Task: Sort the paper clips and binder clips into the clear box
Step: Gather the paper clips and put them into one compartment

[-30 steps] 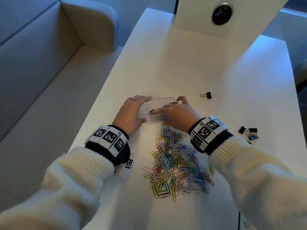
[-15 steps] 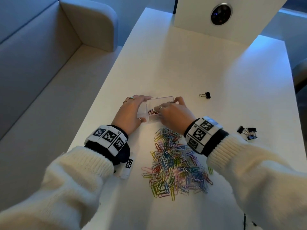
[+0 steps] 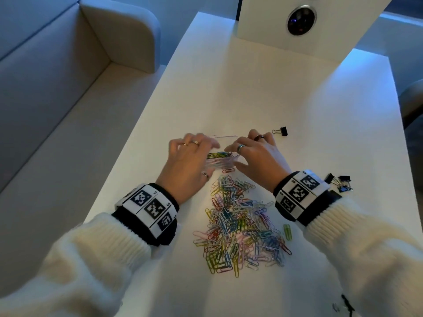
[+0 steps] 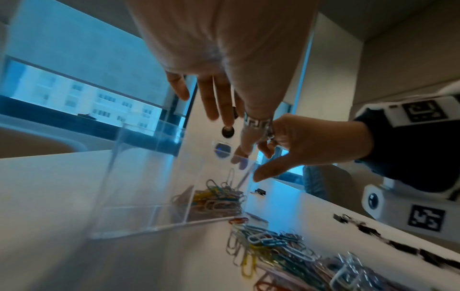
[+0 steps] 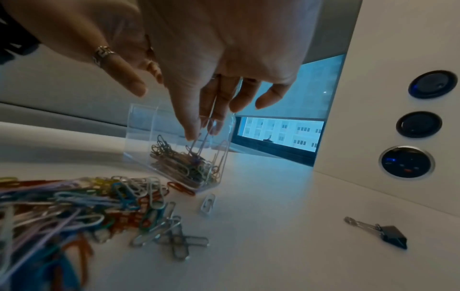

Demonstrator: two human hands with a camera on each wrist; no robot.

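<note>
A clear box (image 3: 219,164) (image 4: 149,196) (image 5: 141,126) stands on the white table beyond a pile of coloured paper clips (image 3: 240,225) (image 5: 74,200). An inner wall divides the box, and its right part holds several paper clips (image 3: 219,154) (image 4: 219,198) (image 5: 184,163). My left hand (image 3: 187,156) (image 4: 219,98) hovers over the box's left side with straight fingers, holding nothing. My right hand (image 3: 256,156) (image 5: 224,88) hangs over the right part, fingers pointing down and loose. A few clips stand upright just under its fingertips. One black binder clip (image 3: 282,131) (image 5: 388,234) lies to the right.
A cluster of black binder clips (image 3: 340,181) lies by my right wrist. A white panel with round buttons (image 3: 302,19) (image 5: 408,161) stands at the table's far end. A grey sofa (image 3: 57,76) runs along the table's left edge.
My left hand has let go of the box's left side and lifted above it. The right hand has risen out of the box, fingers now spread and loose.
</note>
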